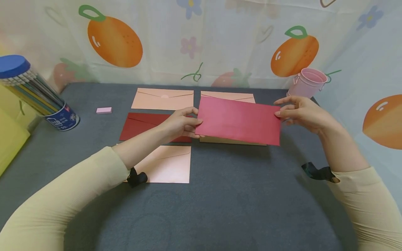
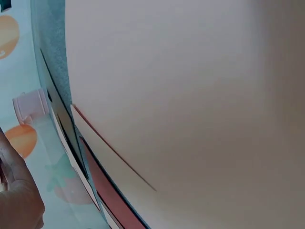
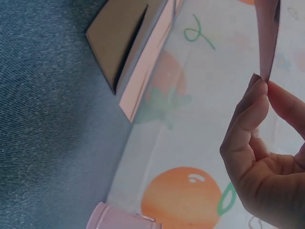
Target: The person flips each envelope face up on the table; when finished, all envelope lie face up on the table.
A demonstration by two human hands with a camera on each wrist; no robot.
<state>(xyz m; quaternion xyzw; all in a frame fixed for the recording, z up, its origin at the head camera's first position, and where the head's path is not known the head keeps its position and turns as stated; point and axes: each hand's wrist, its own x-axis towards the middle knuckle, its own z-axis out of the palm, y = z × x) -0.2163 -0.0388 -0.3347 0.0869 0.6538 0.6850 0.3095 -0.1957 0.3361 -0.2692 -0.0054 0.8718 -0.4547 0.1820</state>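
Observation:
A crimson envelope (image 1: 238, 120), its plain face toward the head camera, is held tilted above the table between both hands. My left hand (image 1: 179, 123) pinches its left edge, thumb in front. At the right edge, my right hand (image 1: 298, 113) pinches it between thumb and fingers, as the right wrist view also shows. Behind and below it lies a tan envelope (image 1: 232, 141), mostly hidden, with a peach envelope (image 1: 229, 95) beyond. Under my left arm are a dark red envelope (image 1: 141, 125) and a pale pink envelope (image 1: 171, 165), which fills most of the left wrist view.
Another peach envelope (image 1: 161, 99) lies at the back left, near a small pink block (image 1: 104, 110). A blue tub of pencils (image 1: 61, 118) stands at far left beside something yellow (image 1: 10, 139). A pink bucket (image 1: 307, 83) stands at the back right, against the fruit-print curtain (image 1: 220, 45).

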